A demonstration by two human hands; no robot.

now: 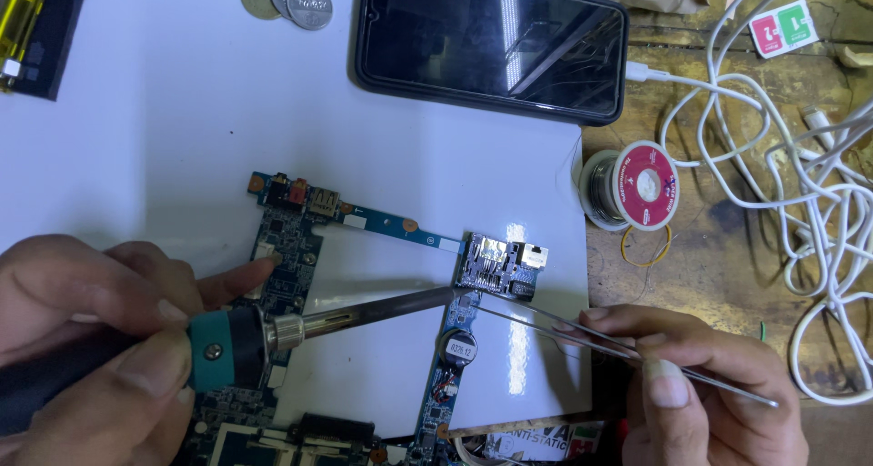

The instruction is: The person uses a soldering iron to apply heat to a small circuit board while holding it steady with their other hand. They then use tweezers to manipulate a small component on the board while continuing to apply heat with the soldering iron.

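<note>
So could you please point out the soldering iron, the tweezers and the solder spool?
soldering iron [364, 316], head view, metal barrel.
tweezers [546, 320], head view, thin shaft.
solder spool [646, 186], head view, red top label.

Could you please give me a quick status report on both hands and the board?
Left hand grips soldering iron, tip at blue circuit board near card slot. Right hand pinches tweezers, points at same spot. Solder spool and phone lie apart.

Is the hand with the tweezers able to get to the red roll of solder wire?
Probably yes. The solder spool sits on the wooden bench just above the right hand, with only a yellow rubber band between them. But that hand is pinching tweezers, so it would have to put them down first.
</note>
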